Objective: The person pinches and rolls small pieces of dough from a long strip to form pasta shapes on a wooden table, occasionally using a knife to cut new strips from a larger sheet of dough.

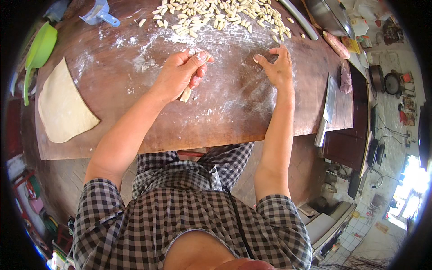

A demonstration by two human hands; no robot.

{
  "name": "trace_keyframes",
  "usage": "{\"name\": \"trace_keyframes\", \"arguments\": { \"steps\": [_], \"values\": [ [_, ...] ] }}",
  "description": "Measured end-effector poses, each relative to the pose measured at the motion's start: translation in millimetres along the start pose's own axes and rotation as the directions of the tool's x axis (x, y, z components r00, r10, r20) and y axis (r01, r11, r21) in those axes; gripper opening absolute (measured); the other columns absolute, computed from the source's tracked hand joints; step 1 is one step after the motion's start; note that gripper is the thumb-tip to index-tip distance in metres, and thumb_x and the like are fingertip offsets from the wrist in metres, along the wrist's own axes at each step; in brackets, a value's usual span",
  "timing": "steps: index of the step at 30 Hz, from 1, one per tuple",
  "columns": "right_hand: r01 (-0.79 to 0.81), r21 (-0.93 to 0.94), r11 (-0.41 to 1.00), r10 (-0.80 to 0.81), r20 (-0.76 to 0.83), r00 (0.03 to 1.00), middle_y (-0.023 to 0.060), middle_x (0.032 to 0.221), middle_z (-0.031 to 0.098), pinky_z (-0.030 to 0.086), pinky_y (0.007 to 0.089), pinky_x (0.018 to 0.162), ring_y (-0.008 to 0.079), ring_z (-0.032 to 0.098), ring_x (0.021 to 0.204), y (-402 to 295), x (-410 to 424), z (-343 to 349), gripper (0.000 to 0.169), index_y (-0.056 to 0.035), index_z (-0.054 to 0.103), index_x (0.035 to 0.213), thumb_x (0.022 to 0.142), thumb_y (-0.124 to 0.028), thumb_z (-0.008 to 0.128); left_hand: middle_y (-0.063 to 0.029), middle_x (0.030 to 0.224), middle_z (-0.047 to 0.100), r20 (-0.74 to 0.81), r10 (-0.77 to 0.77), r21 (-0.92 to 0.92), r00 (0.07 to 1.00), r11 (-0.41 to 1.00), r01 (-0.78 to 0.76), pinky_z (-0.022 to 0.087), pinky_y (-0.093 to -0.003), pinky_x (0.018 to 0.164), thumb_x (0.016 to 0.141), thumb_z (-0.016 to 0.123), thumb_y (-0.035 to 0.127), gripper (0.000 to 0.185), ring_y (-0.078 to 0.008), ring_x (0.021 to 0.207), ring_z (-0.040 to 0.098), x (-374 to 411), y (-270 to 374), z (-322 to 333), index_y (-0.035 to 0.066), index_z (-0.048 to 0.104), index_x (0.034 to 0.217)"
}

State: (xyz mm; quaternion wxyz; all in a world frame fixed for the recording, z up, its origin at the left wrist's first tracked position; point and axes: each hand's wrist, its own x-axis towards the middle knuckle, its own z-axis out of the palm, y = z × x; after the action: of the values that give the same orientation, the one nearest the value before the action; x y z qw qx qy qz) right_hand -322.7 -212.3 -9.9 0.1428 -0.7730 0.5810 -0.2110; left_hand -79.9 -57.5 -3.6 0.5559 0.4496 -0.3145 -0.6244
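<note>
My left hand (185, 72) is closed around a strip of dough (185, 95), whose lower end hangs out below the palm. To its right, my right hand (278, 65) is held over the floured wooden board (216, 125) with thumb and fingers apart; a pale bit shows at the thumb tip, and I cannot tell whether it is dough. Many small shaped dough pieces (233, 15) lie spread at the far side of the board. A large flat sheet of dough (64, 104) rests at the left.
A cleaver (327, 108) lies near the right edge, its handle past the front edge. A metal rod (298, 18) and steel bowl (329, 17) are at the far right. A blue scoop (99, 13) and green ladle (41, 45) are at the left.
</note>
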Motion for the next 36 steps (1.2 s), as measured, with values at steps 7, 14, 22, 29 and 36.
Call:
{"name": "trace_keyframes", "arguments": {
  "steps": [7, 14, 22, 29, 36],
  "values": [
    [-0.003, -0.017, 1.0, 0.003, -0.016, 1.0, 0.0217, 0.143, 0.036, 0.026, 0.0436, 0.109, 0.0365, 0.03, 0.134, 13, 12, -2, 0.055, -0.0058, 0.057, 0.105, 0.07, -0.042, 0.079, 0.0017, 0.067, 0.051, -0.014, 0.001, 0.082, 1.0, 0.997, 0.0, 0.038, -0.0203, 0.047, 0.098, 0.049, 0.028, 0.034, -0.0047, 0.052, 0.043, 0, -1, 0, -0.004, 0.06, 0.101],
    [0.091, -0.044, 0.995, -0.097, -0.146, 0.985, 0.0201, 0.13, 0.051, 0.033, 0.0421, 0.103, 0.0353, 0.044, 0.123, 20, 19, 1, 0.032, -0.0067, 0.062, 0.093, 0.075, -0.03, 0.074, 0.0008, 0.073, 0.052, 0.001, -0.005, 0.04, 1.0, 0.999, 0.005, 0.04, -0.0206, 0.051, 0.096, 0.052, 0.027, 0.034, -0.005, 0.057, 0.046, 0, -2, -2, -0.005, 0.056, 0.108],
    [0.226, 0.002, 0.974, -0.213, -0.325, 0.921, 0.016, 0.11, 0.063, 0.045, 0.0398, 0.09, 0.0334, 0.057, 0.106, 23, 9, -6, 0.015, -0.0077, 0.065, 0.095, 0.082, -0.005, 0.057, -0.0027, 0.081, 0.055, 0.034, -0.002, 0.002, 0.999, 1.0, 0.001, 0.044, -0.0232, 0.058, 0.094, 0.049, 0.017, 0.031, -0.0086, 0.065, 0.051, 6, -4, -4, -0.007, 0.052, 0.114],
    [0.073, 0.096, 0.993, -0.068, -0.056, 0.996, 0.0183, 0.09, 0.065, 0.048, 0.0398, 0.073, 0.0324, 0.063, 0.08, -15, -16, -22, 0.018, -0.0059, 0.065, 0.095, 0.082, -0.003, 0.053, -0.0068, 0.09, 0.057, 0.117, 0.034, 0.083, 0.993, 0.996, -0.044, 0.05, -0.0273, 0.069, 0.094, 0.042, 0.006, 0.033, -0.0121, 0.074, 0.056, 8, -7, -9, -0.006, 0.047, 0.124],
    [0.126, 0.599, 0.79, -0.226, 0.094, 0.97, 0.0052, 0.082, 0.066, 0.048, 0.0281, 0.067, 0.0104, 0.06, 0.077, -62, -34, 9, 0.016, -0.0028, 0.062, 0.099, 0.086, -0.013, 0.065, -0.0074, 0.097, 0.06, 0.163, 0.143, 0.239, 0.976, 0.954, -0.18, 0.05, -0.0263, 0.072, 0.097, 0.044, 0.008, 0.046, -0.0117, 0.077, 0.057, 2, -5, 3, 0.004, 0.033, 0.141]
  ]
}}
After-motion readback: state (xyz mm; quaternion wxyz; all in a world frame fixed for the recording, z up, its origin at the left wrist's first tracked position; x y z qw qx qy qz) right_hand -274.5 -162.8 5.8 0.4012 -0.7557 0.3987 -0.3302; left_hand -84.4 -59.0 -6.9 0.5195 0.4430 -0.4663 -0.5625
